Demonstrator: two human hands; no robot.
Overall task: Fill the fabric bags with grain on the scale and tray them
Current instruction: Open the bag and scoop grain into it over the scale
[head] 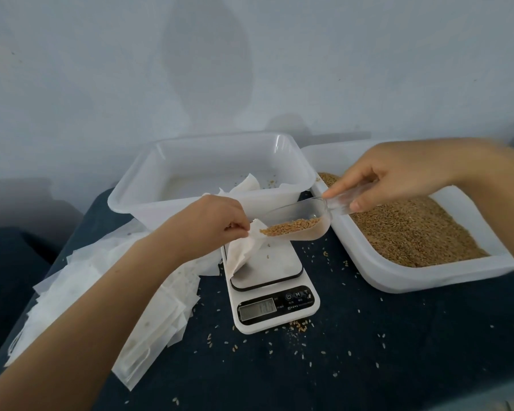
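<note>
I am observing the left hand [217,222] pinching the upper edge of a white fabric bag [244,250] between thumb and fingertips, holding its mouth open; the bag's lower end is resting on the platform of the white digital kitchen scale [269,280]. The right hand [389,179] is gripping the handle of a clear plastic scoop [297,223], fingers curled round it. The scoop is tilting down toward the bag, its lip at the bag's mouth, with grain [291,227] lying along its lower side. I cannot read the scale's display [257,310]; it is blurred. To the right, a white tray of grain [413,229] is sitting just beside the scale. Behind the scale, a translucent white tub [208,173] is holding white fabric pieces and a few kernels. A stack of empty bags [107,304] is lying left of the scale, under the left forearm. Loose kernels [301,324] are lying scattered over the dark cloth [368,351].
</note>
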